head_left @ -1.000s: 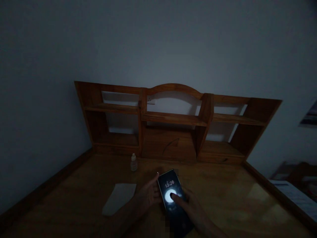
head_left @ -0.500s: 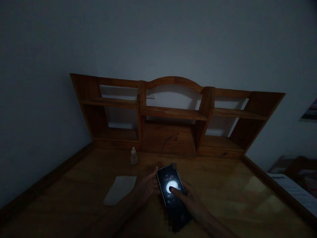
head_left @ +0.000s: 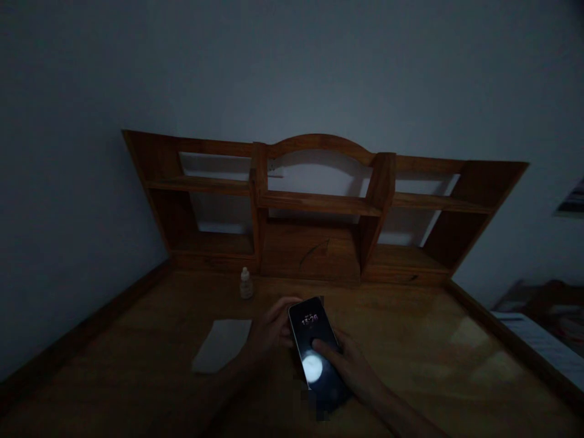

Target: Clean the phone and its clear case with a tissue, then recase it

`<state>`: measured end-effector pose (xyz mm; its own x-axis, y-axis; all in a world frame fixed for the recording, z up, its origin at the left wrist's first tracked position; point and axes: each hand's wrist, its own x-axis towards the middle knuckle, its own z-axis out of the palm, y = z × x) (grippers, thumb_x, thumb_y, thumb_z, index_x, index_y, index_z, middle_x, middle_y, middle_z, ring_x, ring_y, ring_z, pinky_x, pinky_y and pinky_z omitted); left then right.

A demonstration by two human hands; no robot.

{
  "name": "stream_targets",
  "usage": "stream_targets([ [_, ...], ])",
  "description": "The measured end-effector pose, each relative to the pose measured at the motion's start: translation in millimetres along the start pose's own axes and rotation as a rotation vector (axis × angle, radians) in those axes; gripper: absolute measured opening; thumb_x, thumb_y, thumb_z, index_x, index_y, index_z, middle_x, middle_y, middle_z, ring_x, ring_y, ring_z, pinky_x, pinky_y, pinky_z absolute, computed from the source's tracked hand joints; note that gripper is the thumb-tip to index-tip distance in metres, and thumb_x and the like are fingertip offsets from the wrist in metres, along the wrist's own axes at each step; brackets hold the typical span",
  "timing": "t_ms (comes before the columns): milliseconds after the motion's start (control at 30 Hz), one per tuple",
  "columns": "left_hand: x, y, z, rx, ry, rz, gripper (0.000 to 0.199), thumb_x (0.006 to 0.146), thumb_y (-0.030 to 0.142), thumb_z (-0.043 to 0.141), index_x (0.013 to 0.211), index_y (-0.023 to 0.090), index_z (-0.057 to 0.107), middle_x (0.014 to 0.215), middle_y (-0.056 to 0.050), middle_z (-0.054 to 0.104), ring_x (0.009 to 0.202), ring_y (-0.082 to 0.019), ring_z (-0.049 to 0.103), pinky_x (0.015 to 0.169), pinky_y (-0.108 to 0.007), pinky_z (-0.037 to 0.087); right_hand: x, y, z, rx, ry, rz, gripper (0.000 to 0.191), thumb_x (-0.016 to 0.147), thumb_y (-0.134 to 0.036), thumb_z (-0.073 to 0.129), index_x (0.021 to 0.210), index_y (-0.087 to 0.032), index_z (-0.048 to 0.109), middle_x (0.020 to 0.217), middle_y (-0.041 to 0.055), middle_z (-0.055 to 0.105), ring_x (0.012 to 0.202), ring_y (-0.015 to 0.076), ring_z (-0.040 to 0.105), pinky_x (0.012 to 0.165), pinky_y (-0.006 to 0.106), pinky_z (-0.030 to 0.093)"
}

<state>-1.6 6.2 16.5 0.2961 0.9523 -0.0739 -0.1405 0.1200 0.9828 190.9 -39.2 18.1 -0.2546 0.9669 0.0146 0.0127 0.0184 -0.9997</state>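
Note:
A dark smartphone (head_left: 320,337) is tilted above the wooden desk, its screen lit with the time near the top and a bright white round spot lower down. My right hand (head_left: 347,360) grips the phone's right side, with the thumb resting on the screen. Along the upper left edge, my left hand (head_left: 272,328) is curled against the phone; part of its fingers are hidden behind it. A white sheet of paper (head_left: 219,345) lies on the desk just left of my left hand.
A small dropper bottle (head_left: 246,285) stands on the desk (head_left: 424,353) behind the paper. Across the back runs a wooden shelf unit (head_left: 319,204) against the wall, with a wall socket (head_left: 275,169) behind it. Papers (head_left: 542,340) lie beyond the desk's right edge.
The white round spot has slid lower on the phone's screen, and the time now reads clearly. My left hand's thumb has shifted behind the phone's upper edge. My right thumb is still on the screen.

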Motion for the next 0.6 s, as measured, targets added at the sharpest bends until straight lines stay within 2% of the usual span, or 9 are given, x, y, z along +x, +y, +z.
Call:
stream_targets([
  [100,1.9,1.0,-3.6,0.026,-0.033,-0.001,0.042,0.087,0.055,0.05,0.115,0.023,0.055,0.1,-0.007,0.064,0.08,-0.022,0.066,0.063,-0.031,0.054,0.1,6.6,-0.2,-0.027,0.005,-0.022,0.038,0.08,-0.049,0.068,0.102,-0.018,0.066,0.096,0.0078,0.071,0.087,0.0258,0.066,0.074,0.035,0.05],
  [200,0.9,2.4,-4.7,0.043,-0.057,0.012,0.042,0.088,0.052,0.049,0.116,0.022,0.056,0.105,-0.009,0.064,0.088,-0.024,0.066,0.066,-0.032,0.054,-0.5,10.7,0.0,-0.005,0.01,-0.053,0.04,0.082,-0.046,0.067,0.113,-0.021,0.06,0.106,0.0073,0.068,0.097,0.0262,0.064,0.083,0.038,0.05],
  [333,-0.4,0.0,-5.1,0.035,-0.071,0.018,0.042,0.089,0.051,0.049,0.117,0.021,0.057,0.104,-0.01,0.065,0.086,-0.024,0.066,0.065,-0.031,0.054,-0.2,10.6,0.0,0.027,0.01,-0.128,0.063,0.083,-0.042,0.068,0.136,-0.028,0.038,0.127,0.0075,0.057,0.117,0.0263,0.054,0.097,0.042,0.044],
  [433,0.4,-2.4,-5.6,0.02,-0.054,0.024,0.04,0.087,0.049,0.052,0.114,0.02,0.058,0.098,-0.009,0.065,0.081,-0.022,0.066,0.063,-0.03,0.053,0.2,7.6,-0.5,0.024,-0.007,-0.157,0.079,0.081,-0.039,0.071,0.144,-0.034,0.024,0.139,0.0053,0.046,0.131,0.0249,0.041,0.107,0.044,0.035],
  [600,0.0,-0.2,-5.1,0.06,-0.019,0.054,0.036,0.085,0.048,0.055,0.107,0.02,0.06,0.098,-0.007,0.064,0.08,-0.021,0.066,0.059,-0.027,0.052,1.3,5.2,-3.8,0.06,-0.09,-0.141,0.084,0.078,-0.034,0.075,0.145,-0.038,0.023,0.14,0.004,0.045,0.129,0.0256,0.044,0.105,0.045,0.038],
])
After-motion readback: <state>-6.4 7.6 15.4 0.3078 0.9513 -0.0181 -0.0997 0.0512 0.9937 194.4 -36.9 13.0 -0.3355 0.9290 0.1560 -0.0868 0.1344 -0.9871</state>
